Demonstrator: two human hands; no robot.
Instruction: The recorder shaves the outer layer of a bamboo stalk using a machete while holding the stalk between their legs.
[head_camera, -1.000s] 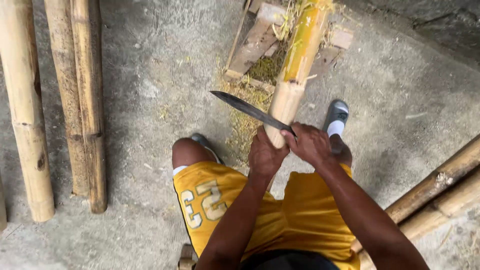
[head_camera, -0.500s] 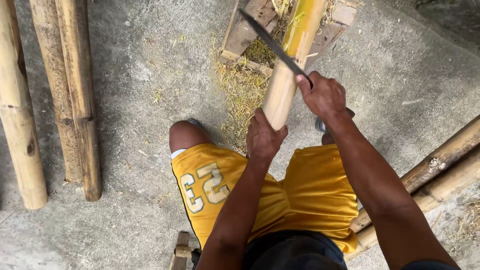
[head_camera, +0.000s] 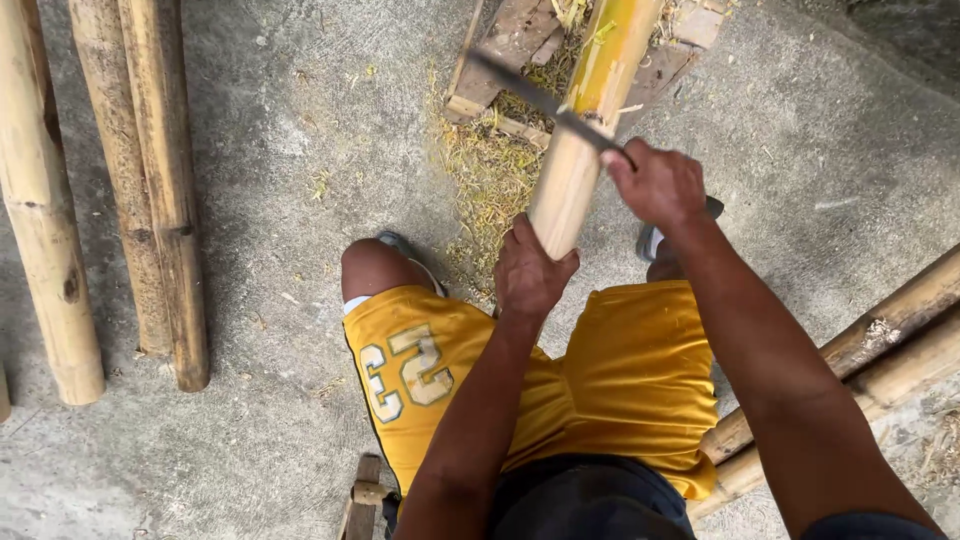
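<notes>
While you sat over the concrete floor, your left hand was closed around the near end of a bamboo pole, gripping it just above your knees. That pole ran away from you, tilted slightly to the right, with its pale, stripped part nearest your hand and a yellow-green part farther up, its far end lying over a wooden pallet. Your right hand was shut on the handle of a long dark blade, which crossed the pole at a slant, its edge resting against the pole where the pale part met the yellow-green part and its tip pointing up and to the left. Straw-coloured shavings lay scattered on the floor to the left of the pole, near the pallet. Three other bamboo poles lay side by side on the floor at far left, well apart from you, and two more lay at a slant at lower right, beside your yellow shorts.
</notes>
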